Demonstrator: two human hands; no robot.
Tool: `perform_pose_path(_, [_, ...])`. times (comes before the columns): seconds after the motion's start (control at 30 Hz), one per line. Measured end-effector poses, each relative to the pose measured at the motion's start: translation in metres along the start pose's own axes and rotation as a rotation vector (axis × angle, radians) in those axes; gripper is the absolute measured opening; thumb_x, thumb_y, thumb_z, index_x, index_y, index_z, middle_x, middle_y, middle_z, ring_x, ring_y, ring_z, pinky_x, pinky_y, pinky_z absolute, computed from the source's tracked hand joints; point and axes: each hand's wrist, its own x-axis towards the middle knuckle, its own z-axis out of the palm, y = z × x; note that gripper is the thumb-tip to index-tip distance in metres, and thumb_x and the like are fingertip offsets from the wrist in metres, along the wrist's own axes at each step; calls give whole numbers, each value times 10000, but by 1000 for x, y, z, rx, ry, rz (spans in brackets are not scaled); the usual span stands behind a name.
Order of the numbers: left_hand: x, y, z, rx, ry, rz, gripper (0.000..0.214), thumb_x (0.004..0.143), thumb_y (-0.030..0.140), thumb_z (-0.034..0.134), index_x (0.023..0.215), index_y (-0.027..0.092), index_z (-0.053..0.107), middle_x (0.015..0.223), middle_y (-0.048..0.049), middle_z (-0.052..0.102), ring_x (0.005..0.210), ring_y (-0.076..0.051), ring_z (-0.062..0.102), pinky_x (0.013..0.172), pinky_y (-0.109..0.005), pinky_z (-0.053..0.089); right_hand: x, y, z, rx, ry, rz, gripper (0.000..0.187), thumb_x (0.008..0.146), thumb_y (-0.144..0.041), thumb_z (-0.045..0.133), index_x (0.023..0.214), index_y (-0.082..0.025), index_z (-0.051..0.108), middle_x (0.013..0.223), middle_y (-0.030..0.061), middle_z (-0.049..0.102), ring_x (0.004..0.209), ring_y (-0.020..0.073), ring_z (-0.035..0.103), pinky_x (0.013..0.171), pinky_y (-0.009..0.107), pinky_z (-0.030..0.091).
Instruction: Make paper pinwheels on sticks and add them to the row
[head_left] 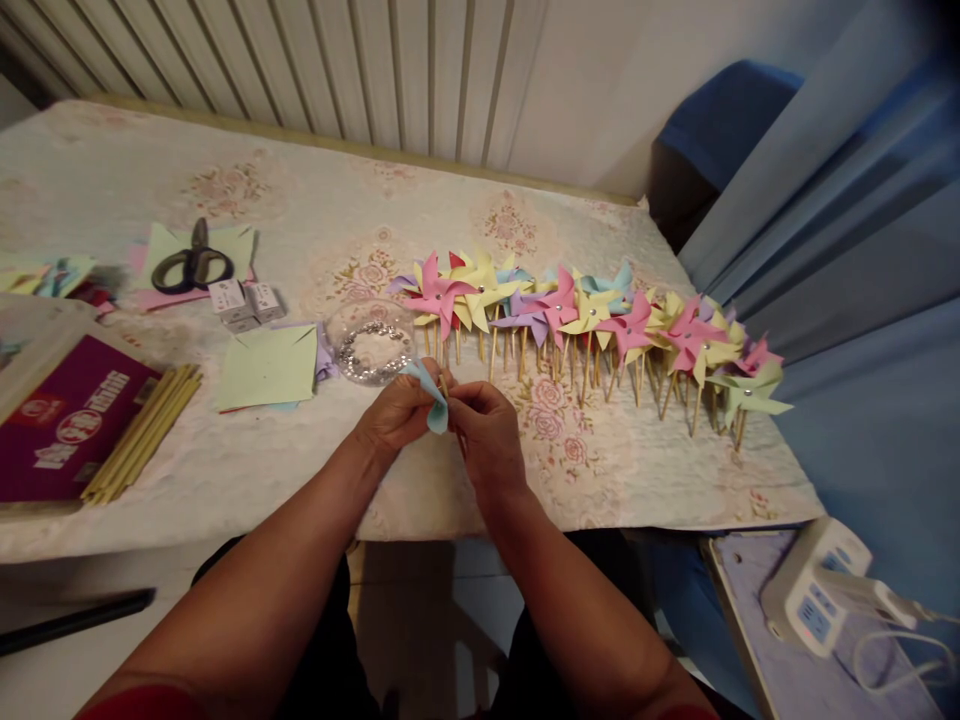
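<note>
Close together over the table's front part, my two hands work on one pinwheel. My left hand [403, 408] is closed on the light blue paper pinwheel [436, 412], whose blades stick out past the fingers. A thin wooden stick [460, 440] is pinched in my right hand [487, 430], its upper end against the paper. Fingers hide the point where stick and paper meet. Just behind my left hand is a round clear dish [373, 345] of small shiny metal pieces. A row of finished pinwheels [559, 305] in pink, yellow, purple, blue and green lies to the right.
Slit paper squares [270, 368] lie left of the dish, with small white boxes [244, 303] behind them. Black-handled scissors [196, 265] rest on more paper. A bundle of sticks [142, 435] lies beside a purple package [67, 420]. A power strip [817, 585] sits at the lower right.
</note>
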Motion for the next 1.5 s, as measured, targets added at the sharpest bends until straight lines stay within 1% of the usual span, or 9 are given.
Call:
perform_pose_path(0.17, [1, -2, -4, -1, -6, -4, 278, 581, 83, 848, 656, 143, 587, 674, 14, 631, 586, -113, 625, 542, -204, 515, 2, 4, -3, -30, -9, -62, 116, 671, -266, 753, 688, -203, 658, 630, -56, 576, 588, 91, 478, 606, 252, 399])
perform_pose_path(0.3, [3, -3, -4, -2, 5, -8, 289, 580, 92, 849, 651, 141, 574, 705, 3, 637, 583, -106, 617, 538, -201, 504, 4, 4, -3, -88, 10, -70, 125, 675, -277, 741, 690, -198, 645, 616, -62, 564, 583, 94, 483, 602, 252, 402])
perform_pose_path(0.5, [3, -2, -4, -9, 3, -7, 252, 584, 75, 835, 664, 133, 603, 734, -17, 653, 615, -110, 631, 571, -196, 512, 3, 1, -4, -162, 41, -90, 112, 686, -286, 721, 689, -199, 651, 641, -51, 581, 601, 100, 493, 601, 252, 410])
perform_pose_path(0.63, [4, -3, -6, 7, 11, -15, 234, 593, 37, 807, 665, 127, 603, 733, -25, 654, 612, -119, 633, 562, -207, 515, 4, 3, -5, -201, 46, -115, 128, 706, -312, 707, 690, -198, 650, 653, -43, 593, 613, 105, 505, 610, 257, 421])
perform_pose_path(0.83, [5, -4, -8, 9, 10, -22, 242, 608, 34, 802, 664, 126, 585, 718, -22, 649, 599, -117, 626, 548, -210, 515, 5, 5, -7, -189, 41, -127, 110, 696, -296, 712, 697, -197, 663, 669, -40, 612, 625, 108, 521, 625, 261, 436])
perform_pose_path(0.97, [6, -5, -9, 13, 37, -14, 251, 597, 23, 801, 665, 128, 584, 709, -12, 647, 591, -103, 619, 542, -193, 507, 5, 5, -8, -193, 44, -127, 95, 693, -281, 713, 690, -199, 666, 676, -38, 619, 629, 108, 525, 629, 260, 441])
perform_pose_path(1.2, [7, -7, -13, 25, 36, -25, 230, 596, 7, 776, 681, 131, 602, 714, -12, 648, 603, -104, 623, 573, -199, 516, 6, 7, -8, -202, 42, -142, 87, 702, -274, 706, 691, -202, 657, 675, -41, 618, 632, 110, 539, 638, 262, 452])
perform_pose_path(1.37, [7, -6, -11, 22, 54, -29, 247, 572, -12, 772, 664, 132, 593, 692, -9, 640, 601, -100, 615, 577, -191, 509, 6, 7, -8, -252, 38, -152, 80, 718, -275, 686, 714, -200, 660, 698, -33, 633, 660, 121, 565, 654, 270, 461])
perform_pose_path(1.5, [7, -6, -11, 18, 61, -37, 244, 572, -16, 771, 671, 130, 602, 679, -6, 634, 597, -100, 615, 581, -190, 510, 7, 8, -9, -244, 41, -153, 66, 706, -262, 687, 701, -204, 656, 689, -37, 630, 661, 122, 564, 663, 272, 462])
